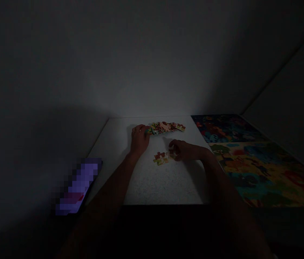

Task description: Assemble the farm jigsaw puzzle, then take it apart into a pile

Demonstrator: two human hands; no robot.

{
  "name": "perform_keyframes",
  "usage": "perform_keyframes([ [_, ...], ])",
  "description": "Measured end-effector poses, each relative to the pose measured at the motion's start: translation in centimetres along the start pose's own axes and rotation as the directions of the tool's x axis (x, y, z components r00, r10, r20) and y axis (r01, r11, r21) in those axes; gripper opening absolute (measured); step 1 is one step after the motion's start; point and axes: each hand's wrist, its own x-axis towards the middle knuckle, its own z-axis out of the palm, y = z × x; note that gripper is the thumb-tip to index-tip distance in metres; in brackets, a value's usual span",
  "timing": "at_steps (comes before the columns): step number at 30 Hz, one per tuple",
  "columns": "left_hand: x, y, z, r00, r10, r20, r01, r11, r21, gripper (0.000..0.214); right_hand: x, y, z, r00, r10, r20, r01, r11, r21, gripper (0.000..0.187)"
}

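Puzzle pieces [164, 127] lie in an overlapping heap near the far side of a white board [162, 187]. My left hand [139, 139] is at the left end of this heap, its fingers curled against a puzzle piece [148, 131] there. Closer to me, a light puzzle piece with brown and green print [160, 158] lies flat on the board. My right hand [184, 150] is just right of it, thumb and fingers pinching another puzzle piece [171, 154] down at the board. The two pieces are side by side; whether they interlock is too dark to tell.
On the right lie two colourful printed pictures, a dark blue one [222, 126] behind a yellow one with animals and a tree [265, 172]. A lit, pixelated screen [78, 187] stands at the board's left edge. A pale wall [152, 72] rises behind.
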Motion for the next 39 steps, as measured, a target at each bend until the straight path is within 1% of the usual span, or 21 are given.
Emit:
perform_keyframes([
  [2,-0.7,1.5,-0.1,0.999,0.031,0.011,-0.031,0.999,0.011,0.03,-0.2,0.3,-0.4,0.999,0.018,-0.035,-0.019,0.999,-0.045,0.054],
  [3,-1.2,2.3,0.0,0.998,0.051,0.037,-0.051,0.999,0.014,0.029,-0.2,0.5,-0.6,0.998,0.028,-0.056,-0.032,0.997,-0.074,0.051],
  [5,-2.4,3.9,0.3,0.984,0.104,0.145,-0.106,0.994,0.007,0.027,-0.3,0.9,-0.9,0.994,0.037,-0.107,-0.052,0.989,-0.14,0.043],
  [6,-3.1,4.6,0.5,0.969,0.127,0.212,-0.13,0.991,0.0,0.026,-0.4,1.2,-1.1,0.99,0.038,-0.139,-0.061,0.983,-0.171,0.04],
  [8,-4.4,5.7,0.8,0.932,0.152,0.33,-0.163,0.987,0.005,0.025,-0.4,1.7,-1.3,0.978,0.047,-0.201,-0.089,0.975,-0.205,0.042],
  [10,-5.5,6.4,0.7,0.909,0.145,0.392,-0.172,0.985,0.034,0.025,-0.5,2.2,-1.3,0.968,0.072,-0.242,-0.123,0.972,-0.202,0.045],
  [14,-6.9,6.6,0.0,0.906,0.098,0.411,-0.134,0.989,0.061,0.027,-1.0,2.7,-0.6,0.955,0.094,-0.28,-0.149,0.972,-0.182,0.036],
  [18,-8.2,6.5,-0.9,0.929,0.076,0.363,-0.114,0.99,0.083,0.027,-1.9,2.7,0.5,0.929,0.092,-0.359,-0.158,0.975,-0.158,0.031],
  [20,-9.0,6.7,-1.2,0.938,0.062,0.34,-0.104,0.989,0.107,0.025,-2.2,2.5,1.0,0.909,0.114,-0.402,-0.194,0.967,-0.165,0.031],
  [24,-10.0,7.4,-1.8,0.943,0.064,0.327,-0.113,0.985,0.132,0.023,-2.6,2.2,1.5,0.86,0.168,-0.482,-0.292,0.936,-0.195,0.03],
  [25,-10.0,7.5,-1.9,0.947,0.062,0.317,-0.11,0.984,0.138,0.023,-2.5,2.3,1.5,0.854,0.157,-0.496,-0.288,0.937,-0.199,0.03],
  [27,-10.0,7.7,-2.0,0.956,0.042,0.291,-0.089,0.985,0.151,0.021,-2.4,2.4,1.2,0.857,0.124,-0.5,-0.242,0.954,-0.178,0.028],
  [29,-9.9,7.8,-2.0,0.961,0.021,0.277,-0.069,0.984,0.164,0.016,-1.9,2.5,0.8,0.871,0.1,-0.482,-0.179,0.976,-0.122,0.024],
  [32,-9.7,7.8,-2.0,0.955,0.024,0.295,-0.079,0.981,0.175,0.01,-0.6,2.1,0.0,0.886,0.076,-0.457,-0.089,0.996,-0.006,0.02],
  [35,-9.6,7.8,-2.0,0.947,0.03,0.319,-0.09,0.98,0.176,0.01,1.8,0.9,-0.9,0.885,0.044,-0.464,0.029,0.988,0.15,0.025],
  [37,-9.5,7.9,-2.1,0.942,0.023,0.335,-0.087,0.98,0.178,0.009,3.8,-0.1,-1.4,0.868,0.046,-0.495,0.085,0.967,0.24,0.027],
  [39,-9.4,7.9,-2.1,0.937,0.017,0.349,-0.085,0.98,0.181,0.009,6.2,-1.0,-1.8,0.844,0.069,-0.532,0.1,0.954,0.283,0.027],
])
